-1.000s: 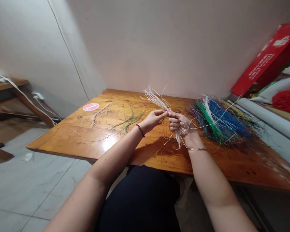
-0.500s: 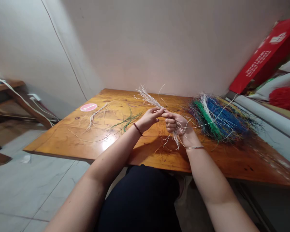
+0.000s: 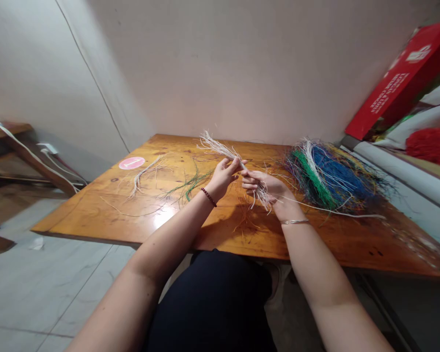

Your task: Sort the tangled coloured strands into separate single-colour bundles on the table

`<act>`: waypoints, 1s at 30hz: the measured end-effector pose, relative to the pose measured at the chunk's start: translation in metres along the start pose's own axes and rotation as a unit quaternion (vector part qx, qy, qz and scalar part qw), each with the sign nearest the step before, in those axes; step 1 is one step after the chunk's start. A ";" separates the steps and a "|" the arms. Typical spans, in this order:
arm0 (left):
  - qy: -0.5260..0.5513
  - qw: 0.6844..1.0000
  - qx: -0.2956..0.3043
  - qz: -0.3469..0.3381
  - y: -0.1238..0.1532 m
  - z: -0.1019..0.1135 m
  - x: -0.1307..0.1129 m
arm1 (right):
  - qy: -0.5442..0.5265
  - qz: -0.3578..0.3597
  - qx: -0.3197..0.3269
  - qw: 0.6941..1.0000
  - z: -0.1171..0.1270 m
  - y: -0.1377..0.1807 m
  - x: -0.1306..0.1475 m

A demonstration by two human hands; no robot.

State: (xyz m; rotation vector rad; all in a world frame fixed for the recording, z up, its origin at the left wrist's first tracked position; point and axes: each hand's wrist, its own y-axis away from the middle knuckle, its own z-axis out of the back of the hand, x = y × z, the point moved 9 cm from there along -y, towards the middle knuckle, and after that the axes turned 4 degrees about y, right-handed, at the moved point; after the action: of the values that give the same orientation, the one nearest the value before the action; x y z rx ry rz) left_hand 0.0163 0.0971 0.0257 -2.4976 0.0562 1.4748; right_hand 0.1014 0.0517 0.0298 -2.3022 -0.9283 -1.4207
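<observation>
Two hands hold one bundle of white strands above a wooden table.

The left hand [image 3: 223,177] pinches the white bundle [image 3: 220,147] near its middle, and the right hand [image 3: 266,188] closes loosely, it seems, on the lower end just beside it. The hands nearly touch over the table [image 3: 95,215]. A multicoloured heap of strands [image 3: 332,176] lies to the right, with loose white strands [image 3: 143,173] and green strands [image 3: 190,183] to the left.

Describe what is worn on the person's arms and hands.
Both forearms are bare, with no sleeves and no gloves. The left hand has a dark red beaded bracelet around its wrist. The right hand has a thin silver metal bangle around its wrist. No rings can be made out.
</observation>
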 end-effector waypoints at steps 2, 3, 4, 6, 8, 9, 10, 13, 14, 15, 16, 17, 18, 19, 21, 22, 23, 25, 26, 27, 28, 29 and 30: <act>0.009 1.000 -0.007 0.001 -0.001 0.002 -0.002 | -0.004 -0.002 0.007 1.000 -0.001 0.002 0.000; 0.011 1.000 -0.009 0.002 -0.001 0.003 -0.002 | -0.002 -0.007 0.010 1.000 -0.001 0.002 -0.001; 0.011 1.000 -0.012 0.003 -0.001 0.004 -0.002 | 0.002 -0.013 0.009 1.000 -0.001 0.002 -0.002; 0.012 1.000 -0.025 0.004 -0.002 0.006 -0.002 | 0.013 -0.023 0.000 1.000 0.002 0.002 -0.003; 0.018 0.999 -0.050 0.002 -0.002 0.010 -0.004 | 0.030 -0.033 -0.003 0.999 0.004 0.001 -0.004; 0.021 0.998 -0.065 -0.001 -0.002 0.012 -0.005 | 0.037 -0.037 -0.002 0.999 0.005 0.001 -0.005; 0.025 0.996 -0.081 -0.006 -0.001 0.014 -0.006 | 0.042 -0.040 0.000 0.998 0.005 0.000 -0.005; 0.030 0.994 -0.107 -0.020 0.001 0.017 -0.008 | 0.044 -0.048 0.008 0.998 0.007 -0.001 -0.006; 0.029 0.993 -0.109 -0.022 0.001 0.016 -0.008 | 0.045 -0.049 0.011 0.998 0.008 -0.002 -0.006; 0.027 0.994 -0.107 -0.021 0.001 0.015 -0.006 | 0.048 -0.049 0.014 0.998 0.009 -0.002 -0.006; 0.022 0.994 -0.103 -0.017 0.002 0.014 -0.004 | 0.052 -0.047 0.018 0.997 0.009 -0.002 -0.006; 0.014 0.995 -0.097 -0.010 0.002 0.011 -0.001 | 0.055 -0.043 0.023 0.997 0.009 -0.002 -0.005; 0.002 0.996 -0.087 -0.003 0.003 0.009 0.002 | 0.058 -0.039 0.028 0.997 0.009 -0.002 -0.005; -0.014 0.997 -0.075 0.004 0.003 0.006 0.004 | 0.058 -0.035 0.031 0.997 0.010 -0.002 -0.004; -0.054 0.997 -0.046 0.011 0.003 0.000 0.008 | 0.057 -0.029 0.034 0.997 0.010 -0.002 -0.004; -0.075 0.997 -0.034 0.011 0.004 -0.002 0.009 | 0.059 -0.028 0.036 0.997 0.009 -0.002 -0.004; -0.090 0.996 -0.024 0.010 0.004 -0.003 0.010 | 0.062 -0.027 0.039 0.997 0.009 -0.002 -0.004; -0.098 0.995 -0.014 0.008 0.004 -0.004 0.010 | 0.074 -0.028 0.043 0.996 0.006 -0.002 -0.004; -0.092 0.996 -0.012 0.008 0.004 -0.004 0.010 | 0.079 -0.030 0.040 0.996 0.005 -0.002 -0.004; -0.082 0.996 -0.012 0.008 0.004 -0.003 0.010 | 0.083 -0.032 0.035 0.995 0.005 -0.002 -0.005; -0.072 0.997 -0.016 0.009 0.004 -0.003 0.010 | 0.085 -0.034 0.028 0.995 0.005 -0.002 -0.005; -0.063 0.998 -0.021 0.009 0.004 -0.002 0.010 | 0.086 -0.036 0.021 0.995 0.006 -0.002 -0.006; -0.057 0.998 -0.027 0.009 0.005 -0.002 0.010 | 0.086 -0.038 0.017 0.995 0.006 -0.003 -0.006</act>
State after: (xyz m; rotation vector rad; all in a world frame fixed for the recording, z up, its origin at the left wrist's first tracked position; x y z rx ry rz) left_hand 0.0223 0.0932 0.0167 -2.4558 0.0200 1.6444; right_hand 0.1022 0.0546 0.0212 -2.1020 -0.9887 -1.5931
